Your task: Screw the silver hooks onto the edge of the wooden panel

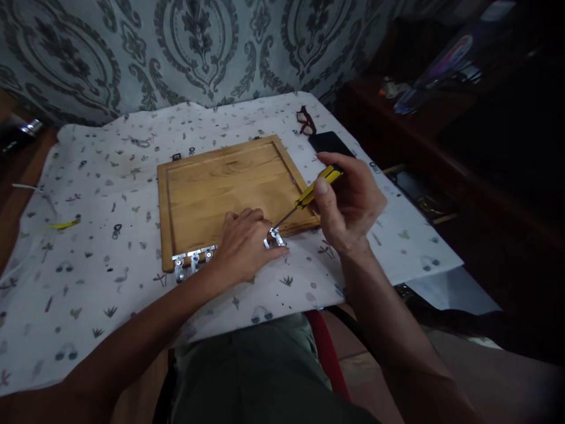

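A framed wooden board (225, 188) lies flat on the cloth-covered table. My right hand (351, 203) grips a yellow and black screwdriver (309, 191), its shaft slanting down to the left. The tip meets a shiny metal hook (276, 235) at the board's near edge. My left hand (245, 244) rests on that edge, with thumb and fingers closed around the same hook. Left of it, several similar metal hooks (194, 259) sit in a row along the edge. Any screw under the tip is too small to make out.
Reading glasses (306, 121) and a black phone (331, 143) lie beyond my right hand. A yellow strip (64, 224) lies at the left of the patterned tablecloth (110, 194). A plastic bottle (436, 73) stands on dark furniture to the right. A patterned curtain (198, 47) hangs behind.
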The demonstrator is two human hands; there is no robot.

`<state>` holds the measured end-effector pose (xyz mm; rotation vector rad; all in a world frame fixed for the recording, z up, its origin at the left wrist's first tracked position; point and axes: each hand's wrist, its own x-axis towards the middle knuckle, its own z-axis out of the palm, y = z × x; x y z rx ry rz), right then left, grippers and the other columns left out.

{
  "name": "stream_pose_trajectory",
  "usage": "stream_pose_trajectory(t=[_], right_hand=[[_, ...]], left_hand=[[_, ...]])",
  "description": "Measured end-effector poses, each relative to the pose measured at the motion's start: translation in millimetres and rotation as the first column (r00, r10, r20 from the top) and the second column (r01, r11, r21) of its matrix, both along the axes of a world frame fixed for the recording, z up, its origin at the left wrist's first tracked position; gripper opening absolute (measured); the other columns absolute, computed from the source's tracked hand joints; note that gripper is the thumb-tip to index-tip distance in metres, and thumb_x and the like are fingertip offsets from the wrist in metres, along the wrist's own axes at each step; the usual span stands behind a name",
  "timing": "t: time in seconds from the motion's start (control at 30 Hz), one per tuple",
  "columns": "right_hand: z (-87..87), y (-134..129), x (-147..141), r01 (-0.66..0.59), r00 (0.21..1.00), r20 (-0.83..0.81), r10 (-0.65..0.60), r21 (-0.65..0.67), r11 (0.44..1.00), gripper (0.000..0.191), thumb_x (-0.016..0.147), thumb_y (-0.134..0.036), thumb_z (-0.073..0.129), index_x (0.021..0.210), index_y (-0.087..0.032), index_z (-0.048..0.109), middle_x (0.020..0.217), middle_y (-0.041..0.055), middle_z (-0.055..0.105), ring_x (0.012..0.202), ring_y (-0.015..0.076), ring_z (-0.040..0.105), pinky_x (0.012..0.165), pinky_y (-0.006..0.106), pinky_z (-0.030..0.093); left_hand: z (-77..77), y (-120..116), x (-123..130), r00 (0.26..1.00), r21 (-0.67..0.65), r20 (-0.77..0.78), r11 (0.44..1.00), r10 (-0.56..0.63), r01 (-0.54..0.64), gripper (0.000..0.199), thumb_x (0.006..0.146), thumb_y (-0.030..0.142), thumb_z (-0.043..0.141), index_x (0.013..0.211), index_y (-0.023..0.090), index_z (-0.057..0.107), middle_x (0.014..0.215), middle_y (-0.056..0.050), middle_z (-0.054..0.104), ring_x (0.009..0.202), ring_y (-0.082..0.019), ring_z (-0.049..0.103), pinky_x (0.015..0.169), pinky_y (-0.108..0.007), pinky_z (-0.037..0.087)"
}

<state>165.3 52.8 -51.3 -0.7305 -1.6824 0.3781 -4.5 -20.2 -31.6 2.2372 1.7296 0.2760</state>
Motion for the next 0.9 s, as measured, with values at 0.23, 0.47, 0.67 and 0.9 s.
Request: stream_pose_trajectory(t=[0.23,0.47,0.67,0.9], right_hand=[[-1.6,0.7,-1.0,-0.011,1.000,0.008,0.011,-0.002,1.000,0.033,0.099,-0.048,0.057,0.128,-0.033,0.062,0.094,0.0030,0.066,0.063,0.0156,0.063,0.055,0.033,0.056],[-0.6,1.7,-1.9,-0.026,0.999,0.024,0.026,0.007,1.000,0.032,0.100,-0.046,0.056,0.127,-0.031,0.063,0.095,0.0029,0.065,0.060,0.0132,0.061,0.056,0.033,0.056],[5.5,-0.1,-0.5,-0.057,0.994,0.097,0.052,0.047,0.997,0.032,0.099,-0.046,0.057,0.128,-0.033,0.062,0.095,0.0028,0.064,0.066,0.0149,0.063,0.062,0.035,0.058],[13.7,-7.1,-2.7,-0.064,0.988,0.139,0.064,0.000,0.998,0.032,0.097,-0.048,0.060,0.124,-0.032,0.065,0.091,0.0043,0.063,0.069,0.0187,0.064,0.060,0.036,0.059]], left_hand=[[1.3,0.5,0.1,1.000,-0.015,-0.001,1.000,-0.011,0.011,0.033,0.083,0.050,0.076,0.084,0.017,0.071,0.100,-0.006,0.069,0.106,-0.028,0.062,0.085,-0.043,0.040],[0.6,0.8,-0.9,1.000,-0.006,-0.013,1.000,-0.021,0.021,0.033,0.084,0.051,0.075,0.083,0.018,0.070,0.100,-0.006,0.070,0.105,-0.028,0.062,0.085,-0.043,0.041],[-0.6,0.3,-0.5,0.999,0.009,-0.029,1.000,-0.025,0.025,0.036,0.085,0.052,0.074,0.090,0.017,0.072,0.104,-0.008,0.070,0.107,-0.029,0.062,0.087,-0.044,0.043],[2.1,0.8,0.0,0.999,-0.008,-0.046,1.000,-0.017,0.017,0.035,0.084,0.052,0.074,0.089,0.017,0.072,0.105,-0.009,0.070,0.107,-0.030,0.062,0.087,-0.044,0.043]])
